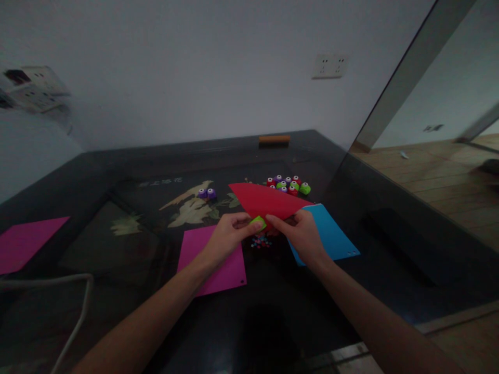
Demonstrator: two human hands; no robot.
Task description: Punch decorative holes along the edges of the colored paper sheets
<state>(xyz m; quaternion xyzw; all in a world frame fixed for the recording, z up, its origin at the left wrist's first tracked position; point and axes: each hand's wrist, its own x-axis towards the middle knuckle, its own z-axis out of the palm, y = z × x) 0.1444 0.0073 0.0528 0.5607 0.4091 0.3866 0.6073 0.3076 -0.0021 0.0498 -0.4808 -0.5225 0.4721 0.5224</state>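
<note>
Green punch (pixel 258 223) on red sheet (pixel 268 201) — punching step, above the dark table (pixel 117 171).
Left hand (pixel 225 236) pinches the punch, apparently clamped over the sheet's near edge; right hand (pixel 302 234) grips the sheet. Next move calls for a firm squeeze — confetti (pixel 261 242) lies beneath.

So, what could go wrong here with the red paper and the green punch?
1. The red sheet is held in the air by both hands, left hand and right hand, so it may bend or slip in the green punch.
2. Punched bits below could scatter over the dark table.
</note>
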